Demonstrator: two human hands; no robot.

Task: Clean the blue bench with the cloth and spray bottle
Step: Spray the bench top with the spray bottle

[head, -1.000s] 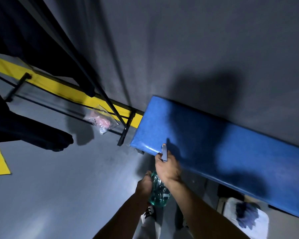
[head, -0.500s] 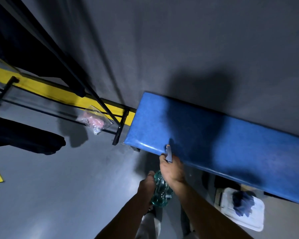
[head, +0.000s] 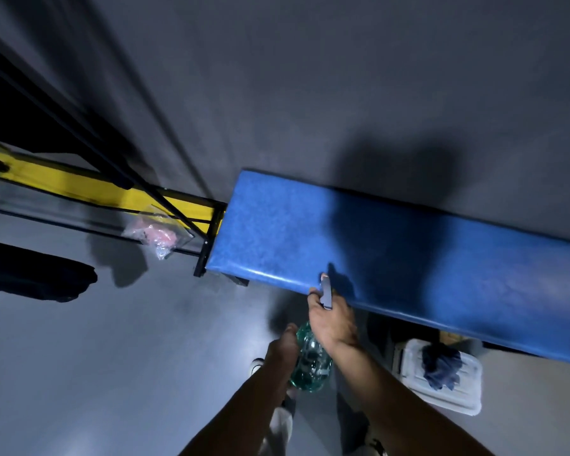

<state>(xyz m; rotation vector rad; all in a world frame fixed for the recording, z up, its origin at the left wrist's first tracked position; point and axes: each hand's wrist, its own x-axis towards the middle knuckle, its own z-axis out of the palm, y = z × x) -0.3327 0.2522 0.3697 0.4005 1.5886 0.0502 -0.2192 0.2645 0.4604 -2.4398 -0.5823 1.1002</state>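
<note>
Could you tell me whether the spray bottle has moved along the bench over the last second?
Yes, slightly: the spray bottle has shifted rightward along the blue bench, its nozzle now farther from the bench's left end.

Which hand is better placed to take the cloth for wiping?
Probably the right hand: the cloth lies on its side, under the bench. The left hand could keep the spray bottle.

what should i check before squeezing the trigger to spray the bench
1. Right hand on the spray head: ok.
2. Left hand steadying the green spray bottle: ok.
3. Nozzle pointing at the blue bench: ok.
4. Bench top free of objects: ok.
5. Cloth within reach, on the white container under the bench: ok.
6. Liquid left in the bottle: cannot tell.
</note>
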